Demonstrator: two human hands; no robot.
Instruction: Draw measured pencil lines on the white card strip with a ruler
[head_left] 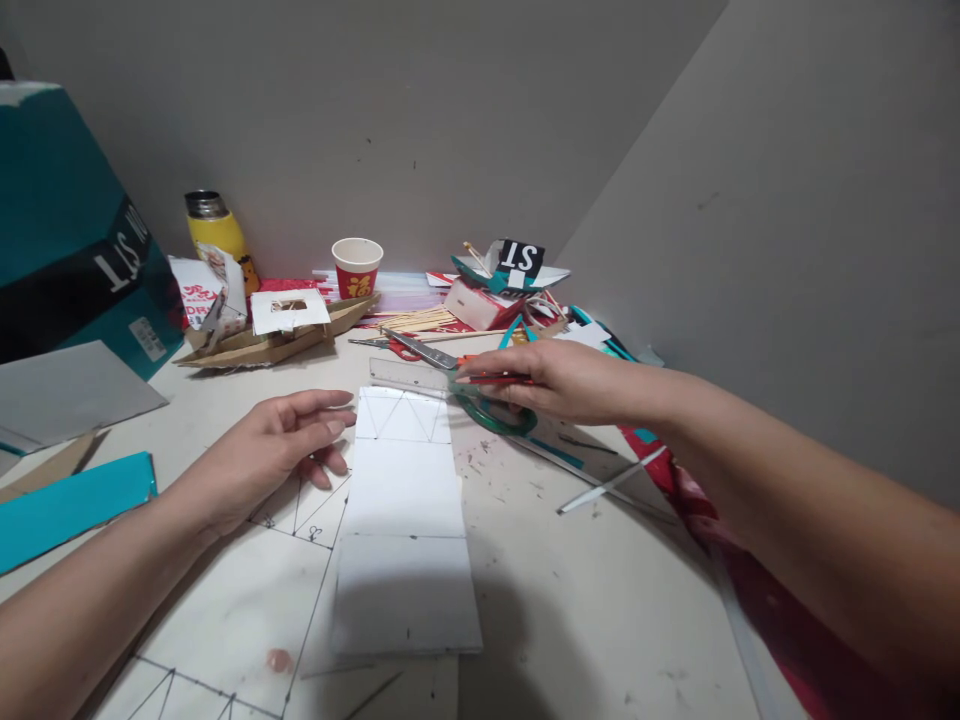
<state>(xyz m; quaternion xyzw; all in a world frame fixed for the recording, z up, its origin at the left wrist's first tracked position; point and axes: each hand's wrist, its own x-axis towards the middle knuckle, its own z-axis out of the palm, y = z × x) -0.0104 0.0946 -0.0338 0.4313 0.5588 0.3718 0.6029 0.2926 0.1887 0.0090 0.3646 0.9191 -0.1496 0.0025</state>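
Observation:
In the middle lies a folded white paper strip [409, 490] with pencilled triangles along its far end. My left hand [304, 435] rests just left of it, fingers loosely spread and holding nothing. My right hand [536, 380] has a red and black pencil [499, 379] between its fingers. Directly under these fingers are green-handled scissors [495, 418], blades pointing away to the left; whether the hand grips them too is unclear. A clear ruler [405, 375] lies beyond the strip's far end. Beneath the strip, a larger white sheet [225, 610] bears ruled lines and triangles.
Behind stand a cardboard boat [262, 345], a red paper cup [358, 270], a yellow bottle [217, 230] and wooden sticks [416, 320]. A teal box [67, 230] rises at left. Teal cardboard [82, 500] lies near my left forearm, a white strip [607, 482] at right.

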